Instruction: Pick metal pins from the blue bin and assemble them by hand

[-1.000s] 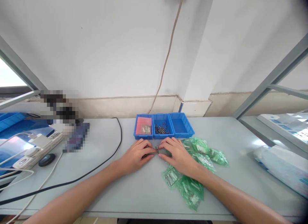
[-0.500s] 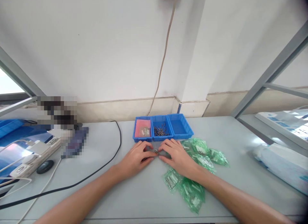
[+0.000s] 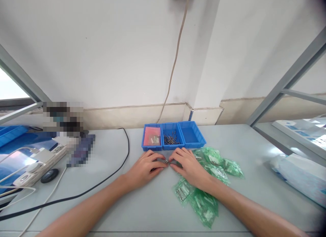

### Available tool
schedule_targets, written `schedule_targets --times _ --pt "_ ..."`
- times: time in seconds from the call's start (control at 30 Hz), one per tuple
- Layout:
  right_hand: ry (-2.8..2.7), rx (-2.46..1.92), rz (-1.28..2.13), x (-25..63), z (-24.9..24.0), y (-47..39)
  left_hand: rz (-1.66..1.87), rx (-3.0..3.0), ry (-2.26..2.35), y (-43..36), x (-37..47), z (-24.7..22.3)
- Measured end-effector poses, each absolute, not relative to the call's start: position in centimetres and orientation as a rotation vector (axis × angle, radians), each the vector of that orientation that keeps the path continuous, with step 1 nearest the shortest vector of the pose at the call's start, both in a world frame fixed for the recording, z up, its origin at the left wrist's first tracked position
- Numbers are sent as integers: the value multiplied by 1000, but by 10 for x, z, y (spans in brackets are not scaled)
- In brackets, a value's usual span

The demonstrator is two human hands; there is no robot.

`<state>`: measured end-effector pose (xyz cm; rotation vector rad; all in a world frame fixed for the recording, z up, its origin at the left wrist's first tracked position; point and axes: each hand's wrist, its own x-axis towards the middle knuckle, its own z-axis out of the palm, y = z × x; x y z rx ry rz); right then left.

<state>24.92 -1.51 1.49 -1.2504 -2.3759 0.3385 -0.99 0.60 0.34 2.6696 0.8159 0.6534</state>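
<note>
My left hand (image 3: 148, 167) and my right hand (image 3: 187, 165) meet over the table, fingertips pinched on a small metal pin (image 3: 167, 162). Its ends are hidden by the fingers. Just behind the hands stand three blue bins in a row. The left bin (image 3: 152, 149) holds a pink sheet and a small clear bag of parts. Several dark metal pins (image 3: 171, 139) lie loose in the middle bin (image 3: 173, 146). Nothing shows inside the right bin (image 3: 191, 132). Green plastic bags (image 3: 203, 204) of metal pins lie beside and under my right forearm.
A black cable (image 3: 102, 181) curves over the table's left side. Farther left are a black mouse (image 3: 49, 175), a power strip (image 3: 24, 178) and white cords. A white-and-blue package (image 3: 300, 176) lies at the right. Metal frame bars (image 3: 287, 77) rise on both sides.
The pin between my fingertips has turned a little and more of its length shows. My hands stay in nearly the same place; the whole view has shifted slightly.
</note>
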Motion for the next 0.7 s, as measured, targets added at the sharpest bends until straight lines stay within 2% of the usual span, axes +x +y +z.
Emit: schedule_targets --times 0.7 --pt "-2437 -1265 119 248 13 -15 649 2655 832 5 -10 3"
